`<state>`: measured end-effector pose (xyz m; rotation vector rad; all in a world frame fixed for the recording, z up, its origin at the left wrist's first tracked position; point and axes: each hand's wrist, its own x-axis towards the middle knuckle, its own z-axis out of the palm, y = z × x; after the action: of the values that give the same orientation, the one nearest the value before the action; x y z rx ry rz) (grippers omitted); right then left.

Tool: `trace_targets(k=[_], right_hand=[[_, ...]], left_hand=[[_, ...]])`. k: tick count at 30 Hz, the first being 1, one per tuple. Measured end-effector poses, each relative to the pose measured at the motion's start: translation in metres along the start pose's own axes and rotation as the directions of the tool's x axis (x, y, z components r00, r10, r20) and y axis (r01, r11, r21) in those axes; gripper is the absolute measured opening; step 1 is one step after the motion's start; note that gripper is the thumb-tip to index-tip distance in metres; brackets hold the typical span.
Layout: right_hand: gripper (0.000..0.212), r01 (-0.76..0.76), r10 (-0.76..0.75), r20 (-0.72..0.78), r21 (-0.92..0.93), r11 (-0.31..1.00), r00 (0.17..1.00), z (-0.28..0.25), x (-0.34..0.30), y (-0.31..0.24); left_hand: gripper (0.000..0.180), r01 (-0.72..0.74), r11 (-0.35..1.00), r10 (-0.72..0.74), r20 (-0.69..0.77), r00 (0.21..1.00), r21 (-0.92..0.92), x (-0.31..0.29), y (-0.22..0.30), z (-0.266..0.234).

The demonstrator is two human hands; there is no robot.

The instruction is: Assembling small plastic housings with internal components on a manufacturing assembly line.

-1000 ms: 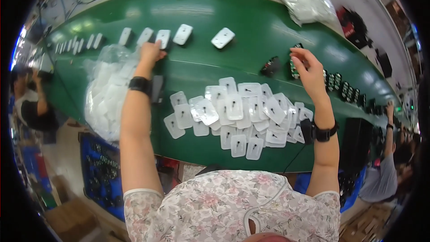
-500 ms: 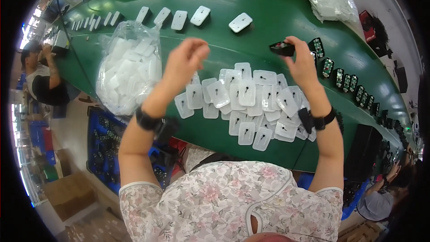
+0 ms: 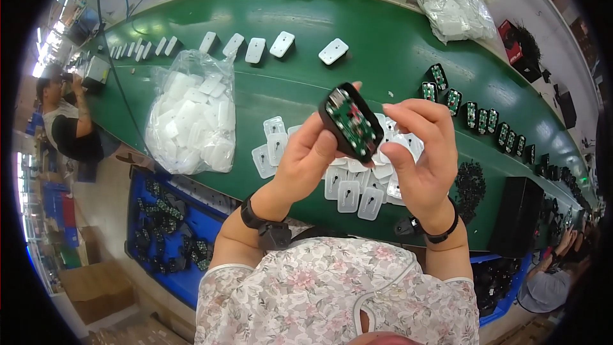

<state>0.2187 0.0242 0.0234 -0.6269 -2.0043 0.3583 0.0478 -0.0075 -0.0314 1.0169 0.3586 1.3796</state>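
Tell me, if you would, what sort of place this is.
Probably an electronics assembly workshop: the left hand holds a black casing with a green circuit board, similar units sit on the green workbench, and a clear plastic bag holds white plates.

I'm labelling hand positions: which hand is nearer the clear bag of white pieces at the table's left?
Left. The left hand, holding the black case, is right of the bag, not touching it; the right hand is farther right.
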Motion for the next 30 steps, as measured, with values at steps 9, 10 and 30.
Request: trace_targets(k=[9,10,30], right_hand=[[0.021,0.039,-0.039,0.013,-0.03,0.999,0.999,0.001,-0.001,-0.02],[0.02,0.052,-0.052,0.028,-0.03,0.998,0.998,0.001,-0.001,-0.022],[0.028,0.088,-0.082,-0.206,0.021,0.996,0.975,0.028,-0.014,-0.022]], left_hand=[[0.056,-0.026,0.984,0.016,0.054,0.998,0.179,-0.016,0.002,0.005],[0.055,-0.054,0.977,0.043,0.058,0.997,0.206,-0.017,0.003,0.005],[0.058,-0.256,0.843,0.275,0.031,0.961,0.473,-0.014,0.008,0.007]])
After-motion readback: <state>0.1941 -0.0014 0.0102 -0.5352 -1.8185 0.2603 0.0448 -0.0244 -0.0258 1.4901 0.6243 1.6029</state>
